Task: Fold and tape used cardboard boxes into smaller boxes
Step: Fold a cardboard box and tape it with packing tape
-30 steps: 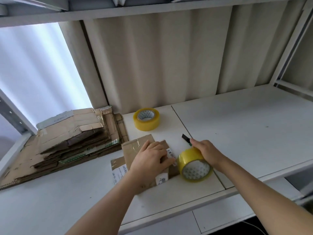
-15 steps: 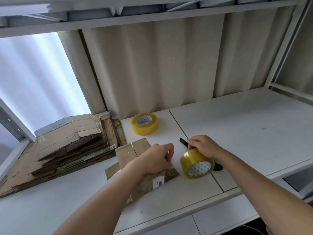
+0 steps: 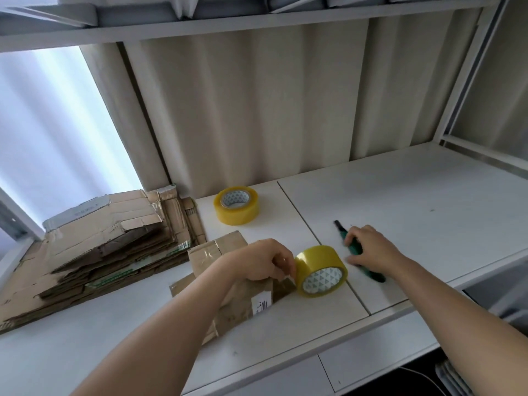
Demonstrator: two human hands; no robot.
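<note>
The white worktop (image 3: 400,201) carries everything. At its back-left corner lies the stack of flattened cardboard (image 3: 97,244), the largest thing on it. Toward the front edge, near the middle, sits the small folded box (image 3: 237,298), brown with a white label, pinned under the left hand (image 3: 263,262), whose curled fingers press its right end, apparently pinching tape against the card there, though I cannot tell for sure. Touching that same end stands the yellow tape roll (image 3: 321,271) on its edge, free of either hand. A second tape roll (image 3: 236,205) lies flat near the back wall, well apart.

Smallest is the green-handled cutter (image 3: 354,247), just right of the standing roll. The right hand (image 3: 368,247) rests over its handle, fingers curling round it but not yet lifting it.

The step in hand looks like severing the tape run. The next move calls for raising the cutter and bringing its blade across to the strip between box and roll, while the left hand keeps the box still.
</note>
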